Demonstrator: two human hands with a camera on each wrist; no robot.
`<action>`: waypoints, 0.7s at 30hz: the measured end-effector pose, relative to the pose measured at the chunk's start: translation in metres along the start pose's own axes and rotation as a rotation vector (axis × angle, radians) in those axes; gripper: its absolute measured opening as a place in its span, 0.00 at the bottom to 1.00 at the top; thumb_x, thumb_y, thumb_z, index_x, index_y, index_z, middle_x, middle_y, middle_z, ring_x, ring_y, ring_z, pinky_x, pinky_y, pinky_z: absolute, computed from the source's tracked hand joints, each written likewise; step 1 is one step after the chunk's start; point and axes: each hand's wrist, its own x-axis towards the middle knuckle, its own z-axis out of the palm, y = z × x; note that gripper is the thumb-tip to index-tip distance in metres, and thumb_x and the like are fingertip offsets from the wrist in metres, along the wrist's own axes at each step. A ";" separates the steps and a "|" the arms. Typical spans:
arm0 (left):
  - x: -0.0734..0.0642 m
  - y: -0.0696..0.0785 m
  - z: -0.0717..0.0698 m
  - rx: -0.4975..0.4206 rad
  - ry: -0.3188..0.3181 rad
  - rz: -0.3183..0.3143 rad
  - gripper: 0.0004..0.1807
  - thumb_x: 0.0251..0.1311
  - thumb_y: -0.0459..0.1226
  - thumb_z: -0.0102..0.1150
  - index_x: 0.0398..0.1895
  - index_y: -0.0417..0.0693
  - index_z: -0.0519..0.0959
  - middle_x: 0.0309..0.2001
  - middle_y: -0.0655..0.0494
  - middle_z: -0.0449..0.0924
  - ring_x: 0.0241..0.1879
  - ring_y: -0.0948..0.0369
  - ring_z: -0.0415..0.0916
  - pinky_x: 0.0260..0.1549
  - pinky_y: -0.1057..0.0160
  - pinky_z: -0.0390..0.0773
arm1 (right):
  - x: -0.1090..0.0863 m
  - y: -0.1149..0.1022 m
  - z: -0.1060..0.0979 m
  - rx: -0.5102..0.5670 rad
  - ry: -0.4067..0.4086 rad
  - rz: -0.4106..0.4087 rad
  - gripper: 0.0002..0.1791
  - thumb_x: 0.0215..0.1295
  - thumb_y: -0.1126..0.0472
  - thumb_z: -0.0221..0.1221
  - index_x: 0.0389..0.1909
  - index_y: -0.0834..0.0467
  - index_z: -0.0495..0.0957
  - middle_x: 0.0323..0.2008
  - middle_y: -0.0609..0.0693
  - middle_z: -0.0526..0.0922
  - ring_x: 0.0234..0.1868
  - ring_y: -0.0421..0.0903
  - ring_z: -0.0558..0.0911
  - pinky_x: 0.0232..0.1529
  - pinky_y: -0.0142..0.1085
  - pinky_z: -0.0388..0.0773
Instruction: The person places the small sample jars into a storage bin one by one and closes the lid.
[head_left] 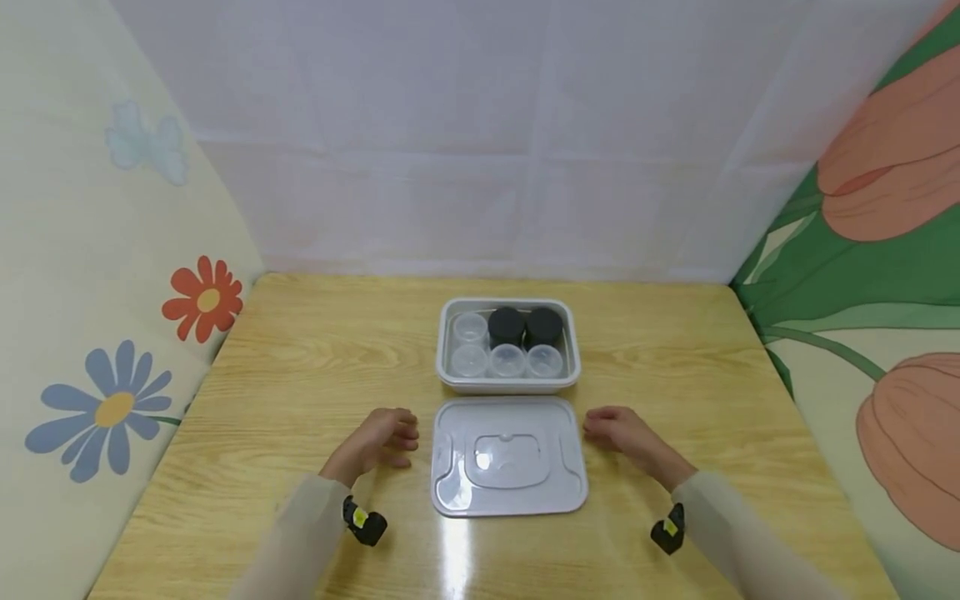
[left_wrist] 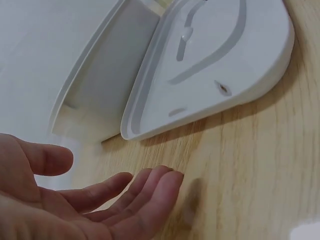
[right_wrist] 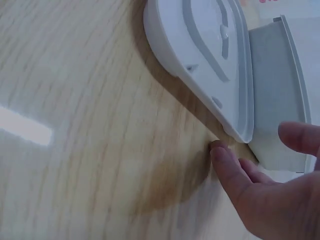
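A white plastic lid (head_left: 507, 492) lies flat on the table, close in front of a white rectangular box (head_left: 510, 386). Inside the box stand several clear plastic cups (head_left: 507, 361) and two black round-topped containers (head_left: 543, 327), these at the back right. To the lid's left is my left hand (head_left: 382, 437), its fingers loosely bent and holding nothing. My right hand (head_left: 622, 432) hovers by the lid's right edge, also without anything in it. Both wrist views show a gap between the fingers and the lid (left_wrist: 220, 65).
The wood-grain table (head_left: 330, 333) meets a white cloth backdrop (head_left: 450, 167) at its far edge. Flower-patterned panels flank it, one on the left (head_left: 112, 250) and one on the right (head_left: 862, 333). A black camera band sits on each wrist.
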 end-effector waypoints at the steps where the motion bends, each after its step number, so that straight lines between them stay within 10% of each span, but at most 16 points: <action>1: -0.001 -0.001 0.002 -0.010 -0.001 0.001 0.22 0.68 0.38 0.39 0.57 0.28 0.66 0.40 0.47 0.73 0.37 0.57 0.75 0.34 0.57 0.84 | 0.000 0.001 0.002 0.018 -0.013 0.006 0.25 0.69 0.65 0.49 0.59 0.81 0.61 0.53 0.70 0.75 0.49 0.50 0.81 0.55 0.44 0.78; 8: -0.006 -0.005 0.016 -0.039 -0.011 0.022 0.22 0.67 0.36 0.41 0.57 0.26 0.67 0.39 0.46 0.76 0.36 0.57 0.77 0.32 0.56 0.84 | 0.000 0.004 0.011 0.179 -0.073 0.099 0.24 0.70 0.65 0.48 0.61 0.77 0.61 0.41 0.54 0.82 0.40 0.42 0.81 0.43 0.36 0.84; 21: -0.005 -0.012 0.021 -0.020 -0.080 0.102 0.22 0.69 0.35 0.38 0.56 0.25 0.68 0.40 0.47 0.76 0.38 0.59 0.74 0.31 0.60 0.83 | -0.008 0.005 0.016 0.213 -0.134 0.084 0.26 0.71 0.65 0.46 0.63 0.77 0.58 0.51 0.61 0.77 0.46 0.44 0.79 0.51 0.42 0.81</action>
